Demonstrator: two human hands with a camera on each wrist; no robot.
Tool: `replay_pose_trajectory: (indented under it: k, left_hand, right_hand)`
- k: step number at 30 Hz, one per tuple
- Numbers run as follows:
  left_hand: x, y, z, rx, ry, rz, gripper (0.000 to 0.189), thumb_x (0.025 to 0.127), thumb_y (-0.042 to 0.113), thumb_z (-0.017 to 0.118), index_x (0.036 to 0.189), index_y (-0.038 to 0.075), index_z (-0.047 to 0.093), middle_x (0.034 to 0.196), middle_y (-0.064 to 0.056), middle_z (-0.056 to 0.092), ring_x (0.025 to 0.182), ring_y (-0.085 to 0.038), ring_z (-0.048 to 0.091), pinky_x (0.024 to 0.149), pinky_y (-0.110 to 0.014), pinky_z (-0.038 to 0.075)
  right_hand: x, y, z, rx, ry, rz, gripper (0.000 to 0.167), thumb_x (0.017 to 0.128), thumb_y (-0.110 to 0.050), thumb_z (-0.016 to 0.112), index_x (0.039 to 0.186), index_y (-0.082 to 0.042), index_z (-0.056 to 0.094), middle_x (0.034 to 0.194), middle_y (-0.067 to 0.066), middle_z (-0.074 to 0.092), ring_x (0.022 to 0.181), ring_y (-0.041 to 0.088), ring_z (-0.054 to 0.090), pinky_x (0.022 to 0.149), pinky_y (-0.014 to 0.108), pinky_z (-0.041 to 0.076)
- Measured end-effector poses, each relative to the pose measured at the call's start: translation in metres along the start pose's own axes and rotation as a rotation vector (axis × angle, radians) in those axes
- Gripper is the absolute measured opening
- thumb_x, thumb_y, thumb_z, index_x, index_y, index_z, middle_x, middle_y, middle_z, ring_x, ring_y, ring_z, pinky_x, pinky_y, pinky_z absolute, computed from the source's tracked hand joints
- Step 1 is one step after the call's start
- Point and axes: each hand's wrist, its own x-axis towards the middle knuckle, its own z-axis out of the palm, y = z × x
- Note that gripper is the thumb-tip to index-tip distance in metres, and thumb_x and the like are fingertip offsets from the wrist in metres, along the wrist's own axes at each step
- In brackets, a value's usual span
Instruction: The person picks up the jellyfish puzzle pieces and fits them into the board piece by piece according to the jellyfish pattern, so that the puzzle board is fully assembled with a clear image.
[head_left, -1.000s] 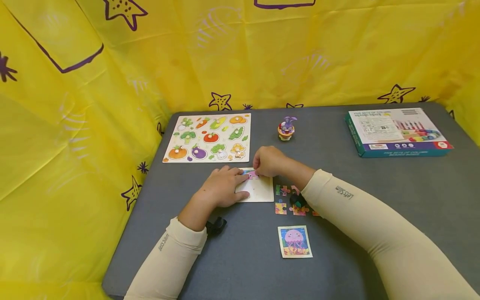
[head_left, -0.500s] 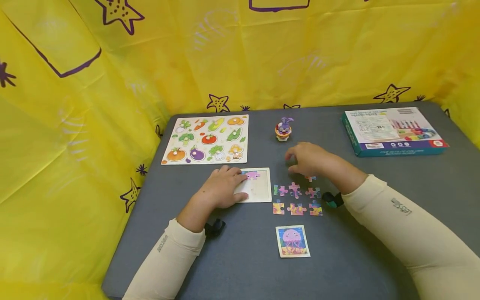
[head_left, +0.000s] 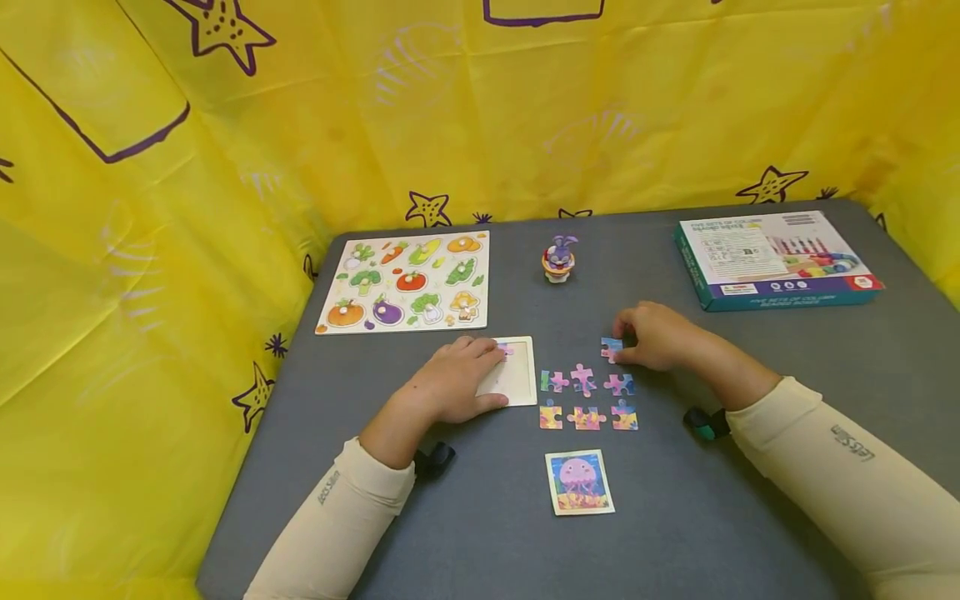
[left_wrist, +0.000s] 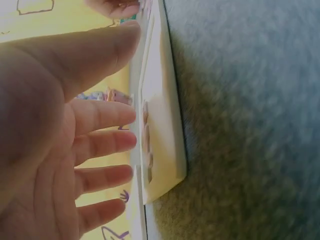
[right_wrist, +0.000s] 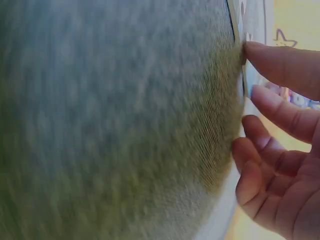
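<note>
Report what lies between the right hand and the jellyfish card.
Two rows of loose puzzle pieces lie between the right hand and the jellyfish card; the head view shows this.

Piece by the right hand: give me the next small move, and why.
Probably firm the grip of the right hand on the piece, ready to lift: the hand is at its edge, though whether it pinches it is unclear, and the tray shows bare room.

Puzzle tray (head_left: 519,375) partly hidden by the left grip (head_left: 453,379), fine print (head_left: 738,257) on the box (head_left: 780,260) illegible.
</note>
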Motion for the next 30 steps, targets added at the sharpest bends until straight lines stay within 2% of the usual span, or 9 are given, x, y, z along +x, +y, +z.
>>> replay_pose_trajectory:
  k: [3,9,16,22,30]
  left_hand:
    - [0.002,0.001,0.003,0.004,-0.032,-0.005,0.074,0.096,0.056,0.063,0.156,0.016,0.044,0.161,-0.005,0.041,0.148,-0.028,0.037,0.121,-0.047,0.03]
    - [0.003,0.001,0.003,-0.009,-0.055,-0.034,0.074,0.096,0.056,0.062,0.157,0.018,0.042,0.163,-0.005,0.039,0.15,-0.03,0.035,0.122,-0.047,0.029]
    - [0.005,0.004,0.0,-0.02,-0.057,-0.046,0.072,0.097,0.056,0.061,0.155,0.017,0.045,0.161,-0.004,0.042,0.148,-0.028,0.038,0.121,-0.046,0.031]
    - [0.006,0.006,-0.003,-0.027,-0.067,-0.051,0.071,0.097,0.055,0.061,0.155,0.017,0.045,0.161,-0.004,0.042,0.149,-0.028,0.039,0.121,-0.045,0.031]
    - [0.005,0.007,0.0,-0.008,-0.033,-0.037,0.069,0.097,0.053,0.062,0.157,0.024,0.043,0.16,-0.006,0.044,0.147,-0.029,0.042,0.118,-0.047,0.035]
  right_hand:
    - [0.002,-0.002,0.001,0.073,0.009,0.014,0.022,0.086,-0.021,0.082,0.096,-0.006,0.069,0.09,0.007,0.064,0.086,0.025,0.056,0.082,0.044,0.048]
    - [0.013,-0.016,-0.005,0.253,0.002,0.055,0.008,0.092,-0.014,0.075,0.094,-0.007,0.072,0.081,0.006,0.065,0.075,0.022,0.058,0.067,0.033,0.049]
    - [0.04,-0.046,0.001,0.442,-0.034,0.084,0.01,0.094,-0.017,0.075,0.095,-0.007,0.073,0.079,0.006,0.072,0.072,0.02,0.065,0.069,0.029,0.051]
    - [0.062,-0.068,0.013,0.491,-0.08,0.086,0.006,0.091,-0.012,0.077,0.092,-0.007,0.075,0.079,0.006,0.072,0.07,0.018,0.068,0.069,0.03,0.057]
    - [0.078,-0.085,0.029,0.504,-0.099,0.099,0.003,0.089,-0.008,0.078,0.088,-0.005,0.076,0.076,0.005,0.072,0.065,0.012,0.07,0.064,0.026,0.058]
